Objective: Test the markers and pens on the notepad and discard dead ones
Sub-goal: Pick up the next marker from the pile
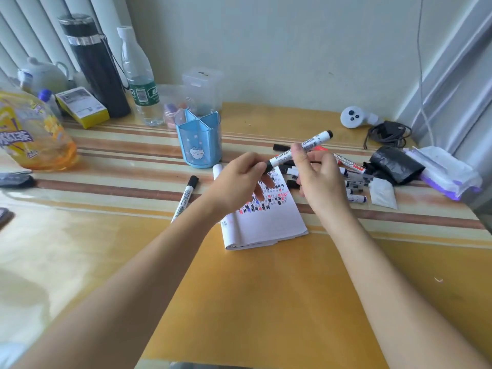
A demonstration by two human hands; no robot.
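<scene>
Two bare hands share one whiteboard marker (311, 143) in the air over the notepad (266, 225), at the middle of the table (266, 288). The risk from here, by the look of it, is a mix-up. A heap of other markers (355, 183) lies at the notepad's three o'clock and a lone marker (185, 198) at its nine o'clock. A pen set down on the wrong side without a test mark could mean a dead one kept or a live one binned. A jerked cap could also smear ink on the fingers or drop the marker onto the page, which is thick with black, red and blue test marks. The marker slants from eight o'clock up to two o'clock. The left hand (237, 179) curls its fingers (255, 163) round the dark lower end; whether that end is a cap cannot be told. The right hand (319, 182) pinches the white barrel at mid-length, thumb on top, and the black far end juts free beyond it. A blue pen holder (199, 139) stands at the notepad's eleven o'clock, and a black bag (396, 165) sits beyond the heap
</scene>
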